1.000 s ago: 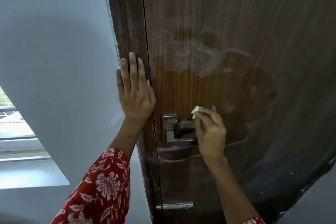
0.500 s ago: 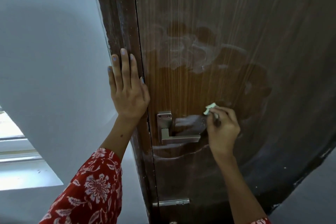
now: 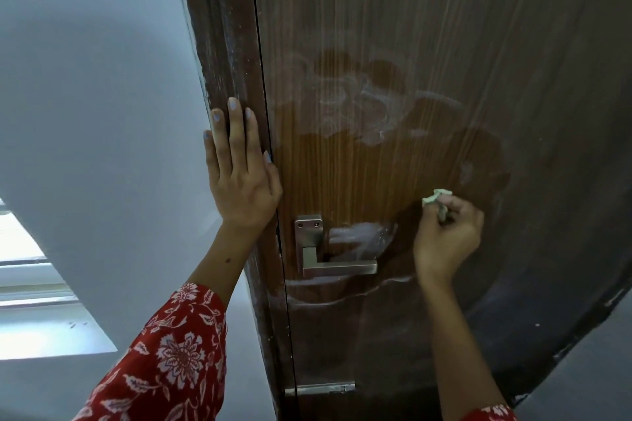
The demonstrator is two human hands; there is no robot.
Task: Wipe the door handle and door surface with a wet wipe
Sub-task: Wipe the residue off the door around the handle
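A brown wood-grain door (image 3: 427,44) fills the upper right, dusty with whitish smears and darker patches around the middle. Its square metal lever handle (image 3: 337,267) points right from a plate near the door's left edge. My right hand (image 3: 448,236) is closed on a crumpled pale green wet wipe (image 3: 435,198), pressed against the door surface to the right of and slightly above the handle. My left hand (image 3: 241,174) lies flat with its fingers spread on the dark door frame (image 3: 222,44), level with the area above the handle.
A grey-white wall (image 3: 95,96) stands left of the frame, with a bright window sill (image 3: 41,335) low at the left. A metal latch plate (image 3: 321,388) sits low on the door edge. Grey floor shows at the bottom right.
My right hand has slid the wipe rightward from the handle's top out onto the door surface. A fresh whitish smear shows above the lever. My left hand stayed on the frame.
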